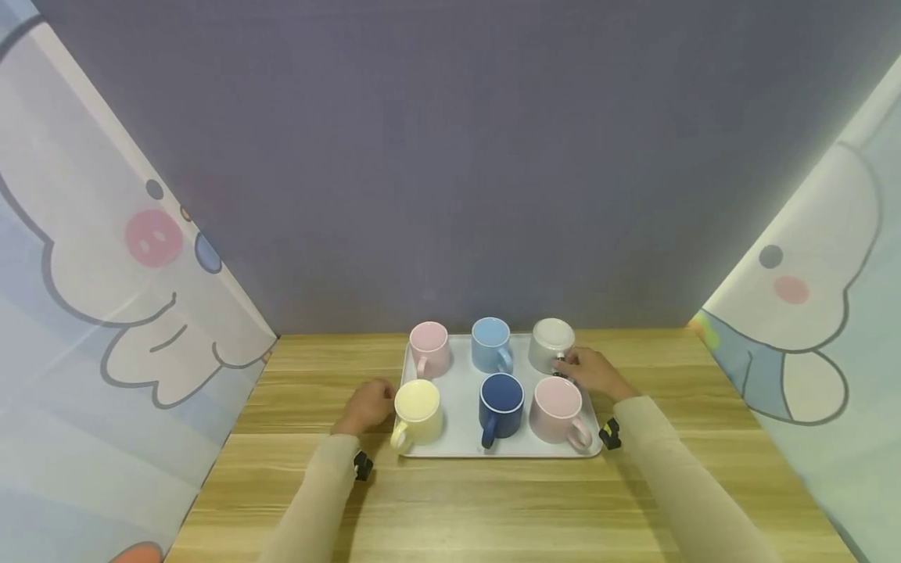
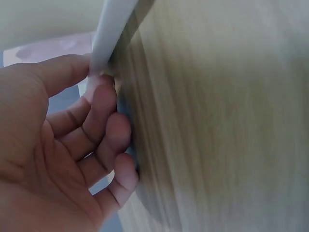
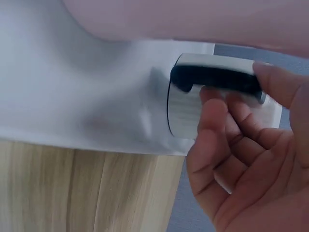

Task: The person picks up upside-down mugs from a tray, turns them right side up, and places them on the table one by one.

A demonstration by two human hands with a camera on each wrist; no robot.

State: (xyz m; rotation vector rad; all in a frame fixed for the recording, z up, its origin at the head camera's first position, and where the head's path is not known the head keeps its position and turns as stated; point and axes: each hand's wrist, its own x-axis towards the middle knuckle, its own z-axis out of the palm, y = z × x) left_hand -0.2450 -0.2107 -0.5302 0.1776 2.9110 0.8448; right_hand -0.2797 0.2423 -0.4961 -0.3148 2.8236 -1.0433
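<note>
One left panel [image 1: 77, 305]: pale, printed with a large white cartoon figure that has a pink snout.
Left sleeve [image 1: 310, 493]: cream, above the wood-grain desk [image 1: 450, 508], a black wrist piece [image 1: 363, 466] at the cuff.
Left hand [image 1: 366, 405]: just left of the white tray [image 1: 461, 399]; its grip is clamped on the tray's rim, thumb and forefinger at the edge, the other fingers bent.
Yellow mug [image 1: 419, 414]: near left corner of the tray, handle toward the near left.
Rear pink mug [image 1: 431, 350]: far left corner, handle toward the near side.
Light blue mug [image 1: 489, 348]: middle of the far row, handle toward the near right.
Dark blue mug [image 1: 502, 407]: middle of the near row, handle toward the near edge.
White mug [image 1: 547, 352]: far right corner of the tray, mouth down, a dark line round its lower edge, its handle [image 3: 217, 79] black.
Front pink mug [image 1: 554, 414]: near right corner, handle toward the near right.
Right hand [image 1: 591, 371]: over the tray's right edge; its grip is clamped on the white mug's handle, thumb against it, fingers bent around it.
Right sleeve [image 1: 683, 477]: cream, a second black wrist piece [image 1: 610, 434] beside the cuff.
Right panel [image 1: 862, 336]: pale, another white cartoon figure.
</note>
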